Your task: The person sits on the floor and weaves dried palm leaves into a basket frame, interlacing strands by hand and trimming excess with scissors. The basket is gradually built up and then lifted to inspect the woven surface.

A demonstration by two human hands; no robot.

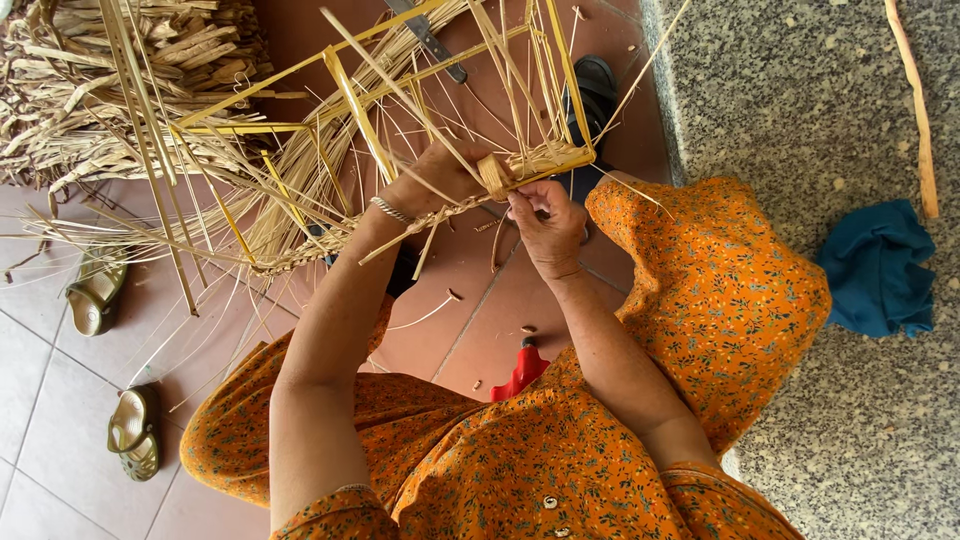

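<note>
Reddish tile floor (480, 330) below, speckled stone ledge (820, 100) to the right. Left hand (435, 180) is closed around the frame (400, 120) of yellow strips, fingers mostly hidden behind it. Right hand (548, 228) pinches a strip (497, 172) at the woven edge; fingertips hard to make out among the strands. Frame runs off the top edge. Straw pile (110, 80) is cut off at upper left. Two sandals (115, 370) lie left, blue cloth (878, 268) right. Open floor shows between knees.
</note>
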